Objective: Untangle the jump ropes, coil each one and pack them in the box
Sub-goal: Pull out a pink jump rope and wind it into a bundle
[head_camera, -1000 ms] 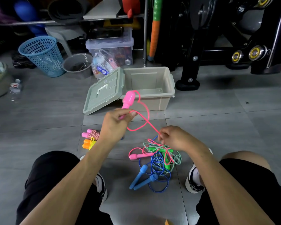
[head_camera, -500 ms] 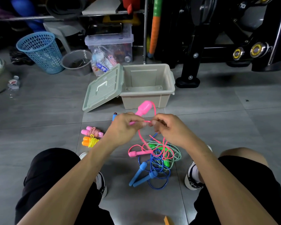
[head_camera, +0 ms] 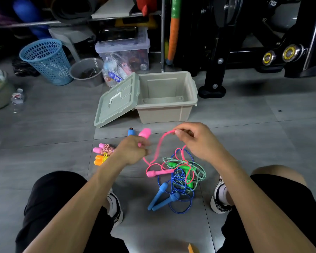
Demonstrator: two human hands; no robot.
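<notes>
The open box (head_camera: 167, 99) is sitting on the floor (head_camera: 244, 128) straight ahead, its lid (head_camera: 117, 101) leaning against its left side. Nearer the person, the tangled ropes (head_camera: 179, 176) are lying in a heap between the two shoes. Two coiled ropes (head_camera: 103, 154) are lying side by side left of the heap. Behind the box a storage bin (head_camera: 124, 52) is standing; left of that, a bucket (head_camera: 87, 70), then a mesh basket (head_camera: 46, 61). A machine frame (head_camera: 244, 42) is standing behind the box to the right.

Blue mesh basket (head_camera: 47, 60), grey tub (head_camera: 87, 70), clear storage bin (head_camera: 124, 52), plastic bottle (head_camera: 17, 99).
</notes>
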